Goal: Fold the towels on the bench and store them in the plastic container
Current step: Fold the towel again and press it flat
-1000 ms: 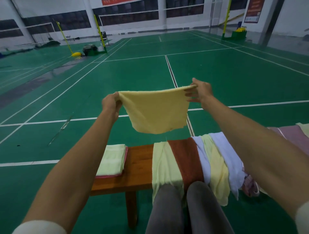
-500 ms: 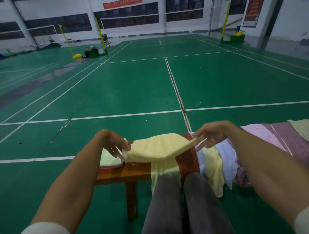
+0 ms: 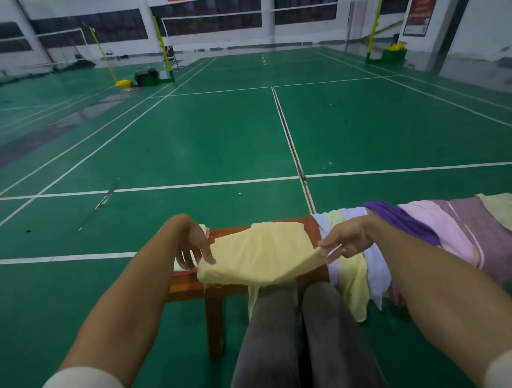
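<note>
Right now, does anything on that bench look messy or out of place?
Yes: unfolded towels hang crookedly over the wooden bench, overlapping. The plastic container isn't in view. The yellow towel, held between left hand and right hand, has loose threads at its near edge.

Left hand (image 3: 194, 246) and right hand (image 3: 343, 241) pinching (arms outstretched).

No text, number or brand can be read anywhere. A red banner (image 3: 177, 1) at the top edge of the far wall is cut off by the frame, and its lettering cannot be made out. A dark red poster (image 3: 415, 18) on the wall at the upper right carries pale marks, too small and blurred to read.
</note>
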